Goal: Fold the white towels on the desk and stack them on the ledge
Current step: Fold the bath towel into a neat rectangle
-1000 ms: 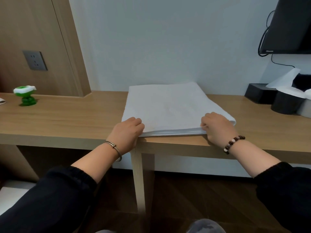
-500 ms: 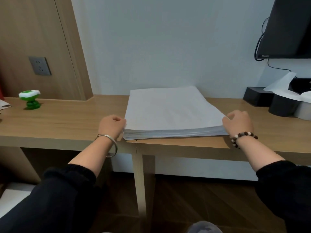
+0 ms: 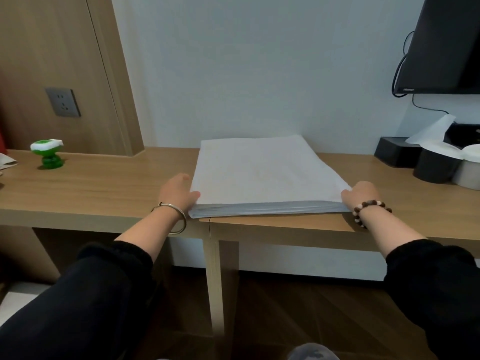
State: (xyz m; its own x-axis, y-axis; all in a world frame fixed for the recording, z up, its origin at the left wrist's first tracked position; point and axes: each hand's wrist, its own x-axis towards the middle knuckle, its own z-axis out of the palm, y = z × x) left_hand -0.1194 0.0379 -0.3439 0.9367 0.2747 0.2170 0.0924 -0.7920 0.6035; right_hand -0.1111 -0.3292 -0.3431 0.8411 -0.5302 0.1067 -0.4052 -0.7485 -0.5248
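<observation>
My left grip (image 3: 179, 193) and right grip (image 3: 361, 194) pinch near corners of the folded white towel (image 3: 259, 172); I should lift level, keeping layers aligned.

towels (image 3: 262, 172) white | desk (image 3: 104, 188) tan wood-grain | figurine (image 3: 49, 157) green-white | sleeves (image 3: 78, 294) black | socket (image 3: 63, 101) grey

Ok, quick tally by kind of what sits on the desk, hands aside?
towel stack: 1
green toy: 1
black box: 1
round tubs: 2, a black tub and a pale tub
Total: 5. Not counted, unclear: a dark thing behind the tissue, paper at the left edge.
</observation>
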